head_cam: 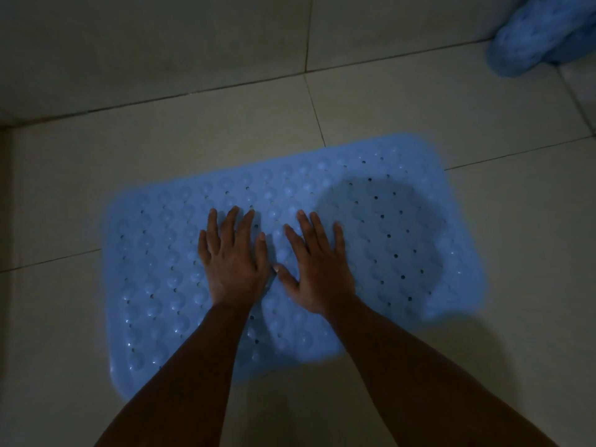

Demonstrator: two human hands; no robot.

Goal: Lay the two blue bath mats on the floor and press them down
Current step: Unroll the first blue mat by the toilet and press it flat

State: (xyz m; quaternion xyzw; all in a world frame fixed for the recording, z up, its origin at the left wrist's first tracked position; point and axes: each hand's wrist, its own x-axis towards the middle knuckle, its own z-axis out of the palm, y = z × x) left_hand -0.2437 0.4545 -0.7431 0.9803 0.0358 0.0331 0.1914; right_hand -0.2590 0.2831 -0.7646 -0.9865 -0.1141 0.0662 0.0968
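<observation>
Pressing flat with both palms, the person works on the first blue bath mat point(403, 227), which lies spread on the tiled floor point(371, 101) near the middle of the view, its long side running left to right. The left hand point(233, 259) and the right hand point(317, 269) rest side by side on the mat's middle, fingers spread and pointing far, so neither grip is closed on anything; both are released and flat against the surface. The mat looks mostly flat, though its right part shows a darker round patch; whether that is a shadow or a raised spot is hard to tell in the dim light. A second blue bath mat point(532, 37) sits bunched up in the far right corner, well apart from the hands and not yet laid out. As a judgement, the task is about half done: one mat is down and being pressed, while the other remains to be spread and pressed.
</observation>
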